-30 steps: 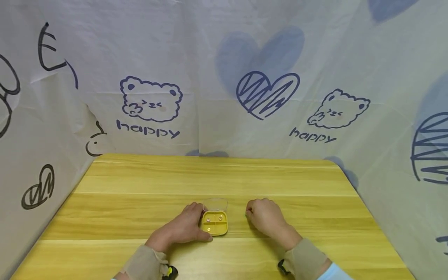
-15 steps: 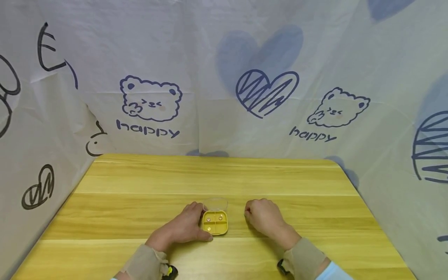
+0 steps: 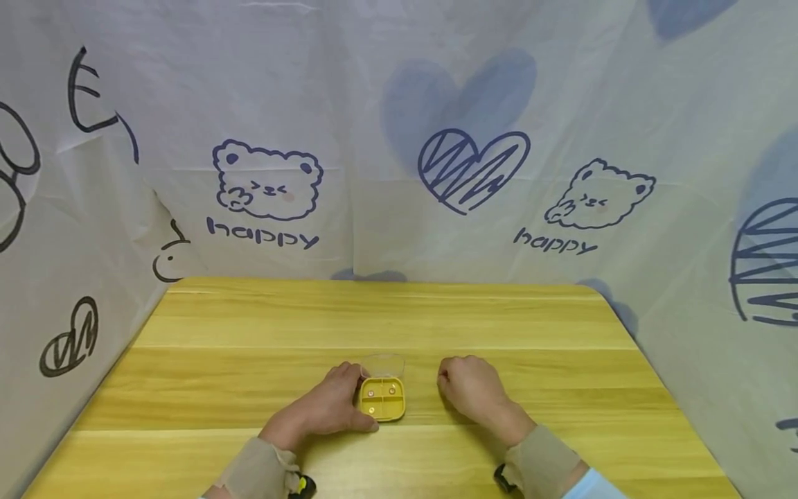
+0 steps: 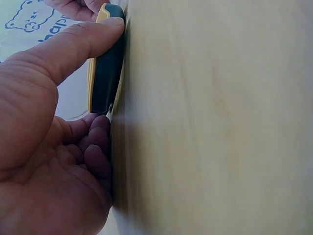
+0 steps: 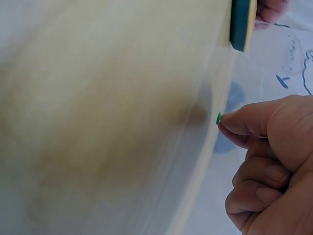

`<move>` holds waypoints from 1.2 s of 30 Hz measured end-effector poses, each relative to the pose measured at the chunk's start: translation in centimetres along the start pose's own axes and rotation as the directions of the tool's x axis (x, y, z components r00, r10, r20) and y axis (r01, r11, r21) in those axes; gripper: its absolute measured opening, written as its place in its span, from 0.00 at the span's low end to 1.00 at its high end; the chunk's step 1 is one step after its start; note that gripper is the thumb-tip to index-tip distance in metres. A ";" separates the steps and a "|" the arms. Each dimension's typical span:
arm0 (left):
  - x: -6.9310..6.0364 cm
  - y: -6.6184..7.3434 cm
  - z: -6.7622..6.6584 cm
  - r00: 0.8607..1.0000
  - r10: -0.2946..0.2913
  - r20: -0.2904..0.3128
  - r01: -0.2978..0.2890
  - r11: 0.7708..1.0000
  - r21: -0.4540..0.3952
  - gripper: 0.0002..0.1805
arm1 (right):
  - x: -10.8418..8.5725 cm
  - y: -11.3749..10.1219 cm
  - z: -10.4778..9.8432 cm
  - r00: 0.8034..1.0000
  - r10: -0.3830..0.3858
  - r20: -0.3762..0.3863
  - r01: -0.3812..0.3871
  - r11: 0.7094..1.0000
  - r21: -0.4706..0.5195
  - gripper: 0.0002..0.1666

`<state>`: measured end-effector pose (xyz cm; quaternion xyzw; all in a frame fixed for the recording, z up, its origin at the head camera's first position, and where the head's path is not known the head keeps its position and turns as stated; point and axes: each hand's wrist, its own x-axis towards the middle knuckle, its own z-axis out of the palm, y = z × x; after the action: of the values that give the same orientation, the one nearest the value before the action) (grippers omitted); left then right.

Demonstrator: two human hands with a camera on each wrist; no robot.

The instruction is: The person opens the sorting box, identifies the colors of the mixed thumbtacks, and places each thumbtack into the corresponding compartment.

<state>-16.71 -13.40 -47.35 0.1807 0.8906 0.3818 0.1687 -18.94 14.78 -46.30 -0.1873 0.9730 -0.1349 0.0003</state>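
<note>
A yellow pill box (image 3: 383, 399) with a dark green underside (image 4: 108, 68) stands on the table, its clear lid (image 3: 383, 365) swung up at the back. Small round pieces lie in both rear compartments and the front left one; the front right one is bare. My left hand (image 3: 328, 405) holds the box from the left, thumb along the front edge, fingers round the back left corner. To the right of the box, apart from it, my right hand (image 3: 475, 391) pinches a tiny green round piece (image 5: 218, 118) between thumb and forefinger, the other fingers curled. Its exact kind is too small to tell.
The wood-grain table (image 3: 249, 333) reaches back to a pale cloth (image 3: 374, 235) with bear and heart drawings, which also hangs at both sides. Each wrist wears a beige cuff (image 3: 255, 468) with a dark device under it.
Both hands and the pill box keep their places. The head view has tilted very slightly. A green speck at the right fingertips one second ago is hidden there now.
</note>
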 end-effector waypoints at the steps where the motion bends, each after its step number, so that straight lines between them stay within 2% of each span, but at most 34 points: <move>1: 0.0 0.0 0.0 1.000 0.000 0.004 0.000 1.000 -0.003 0.40 | 0.0 0.1 -0.1 1.000 0.012 -0.010 -0.012 1.000 0.009 0.06; 5: 0.0 0.1 -0.1 1.000 -0.003 0.016 0.004 1.000 -0.015 0.39 | -0.3 0.4 -0.7 0.995 0.092 -0.036 -0.086 0.988 0.131 0.06; 9: 0.0 0.0 0.0 1.000 -0.004 0.021 0.005 1.000 -0.023 0.39 | -0.5 0.8 -1.1 0.983 0.175 -0.060 -0.152 0.947 0.285 0.08; 13: -0.1 0.0 0.1 1.000 -0.006 0.018 0.006 1.000 -0.019 0.39 | -0.6 1.3 -1.4 0.967 0.233 -0.108 -0.176 0.908 0.381 0.09; 20: -0.1 0.0 0.2 1.000 -0.014 0.012 0.014 1.000 -0.021 0.40 | -0.8 2.0 -2.0 0.929 0.351 -0.120 -0.226 0.791 0.569 0.11; 24: 0.0 -0.1 0.2 1.000 -0.014 0.011 0.015 1.000 -0.016 0.41 | -0.8 2.2 -1.9 0.917 0.381 -0.117 -0.234 0.753 0.615 0.13; 28: 0.0 -0.1 0.2 1.000 -0.013 0.010 0.013 1.000 -0.013 0.41 | -1.0 2.1 -1.7 0.910 0.405 -0.088 -0.237 0.681 0.693 0.14; 29: 0.0 -0.1 0.2 1.000 -0.012 0.010 0.012 1.000 -0.012 0.41 | -1.0 2.1 -1.6 0.908 0.412 -0.075 -0.239 0.657 0.715 0.15; 30: 0.0 -0.2 0.2 1.000 -0.012 0.011 0.012 1.000 -0.011 0.42 | -1.0 2.1 -1.5 0.905 0.422 -0.057 -0.242 0.620 0.746 0.15; 32: 0.0 -0.2 0.2 1.000 -0.011 0.012 0.011 1.000 -0.011 0.42 | -1.0 2.0 -1.4 0.900 0.435 -0.009 -0.242 0.517 0.821 0.16; 34: 0.0 -0.2 0.2 1.000 -0.009 0.012 0.009 1.000 -0.009 0.42 | -1.0 1.8 -1.2 0.895 0.444 0.044 -0.232 0.377 0.897 0.17; 36: 0.1 -0.2 0.2 1.000 -0.006 0.009 0.006 1.000 -0.005 0.42 | -1.0 1.6 -1.1 0.889 0.449 0.095 -0.208 0.211 0.955 0.15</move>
<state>-16.74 -13.40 -47.68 0.1795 0.8894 0.3826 0.1742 -18.68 16.91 -45.70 0.0767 0.7107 -0.6982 0.0408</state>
